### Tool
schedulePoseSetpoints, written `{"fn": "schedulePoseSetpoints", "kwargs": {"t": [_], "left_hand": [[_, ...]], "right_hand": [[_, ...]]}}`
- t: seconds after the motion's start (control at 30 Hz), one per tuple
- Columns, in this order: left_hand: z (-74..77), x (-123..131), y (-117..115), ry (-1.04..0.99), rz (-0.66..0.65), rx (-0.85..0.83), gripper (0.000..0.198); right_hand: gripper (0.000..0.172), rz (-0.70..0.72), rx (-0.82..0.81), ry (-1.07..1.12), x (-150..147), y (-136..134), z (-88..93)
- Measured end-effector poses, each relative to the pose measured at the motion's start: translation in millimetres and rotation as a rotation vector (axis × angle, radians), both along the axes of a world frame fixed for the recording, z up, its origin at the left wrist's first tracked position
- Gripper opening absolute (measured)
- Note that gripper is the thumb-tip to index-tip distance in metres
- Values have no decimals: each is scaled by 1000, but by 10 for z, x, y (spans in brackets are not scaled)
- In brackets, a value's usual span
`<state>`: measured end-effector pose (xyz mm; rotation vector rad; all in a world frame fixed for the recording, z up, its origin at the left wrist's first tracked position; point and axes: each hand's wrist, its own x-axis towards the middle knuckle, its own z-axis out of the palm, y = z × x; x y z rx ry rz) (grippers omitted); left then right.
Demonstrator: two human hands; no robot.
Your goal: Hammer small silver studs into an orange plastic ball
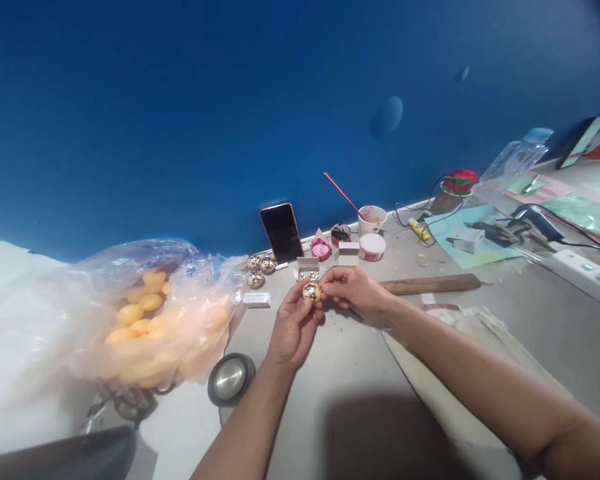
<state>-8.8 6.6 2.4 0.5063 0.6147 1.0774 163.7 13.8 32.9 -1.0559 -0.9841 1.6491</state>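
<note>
My left hand [296,328] grips a small yellow egg-shaped ball [311,291] whose facing side is covered with shiny mirror-like pieces. The thumb and fingers of my right hand [349,292] are pinched together at the ball's right side; whatever lies between them is too small to make out. Just behind the ball, an opened small box [309,269] contains little shiny pieces. Several similar mirrored balls [255,279] sit to the left, near a closed white box [257,300]. A clear plastic bag [180,267] at the left is full of plain yellow balls [131,314].
Against the blue wall leans a phone [282,232]. Nearby stand a pink pot [321,248] and a paper cup [373,220] with a red stick. A wooden rod [430,284] and cloth [473,367] lie right, a round metal-topped object [231,379] left, a power strip [587,273] far right.
</note>
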Motion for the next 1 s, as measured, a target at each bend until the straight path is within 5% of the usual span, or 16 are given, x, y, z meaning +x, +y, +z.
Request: {"fn": "schedulePoseSetpoints", "kwargs": {"t": [0.47, 1.0], "left_hand": [[24, 41, -49, 171, 65, 121, 58], [86, 69, -106, 493, 147, 270, 43]], "right_hand": [[24, 83, 26, 1, 49, 11, -72], [27, 71, 3, 16, 95, 40, -90]]}}
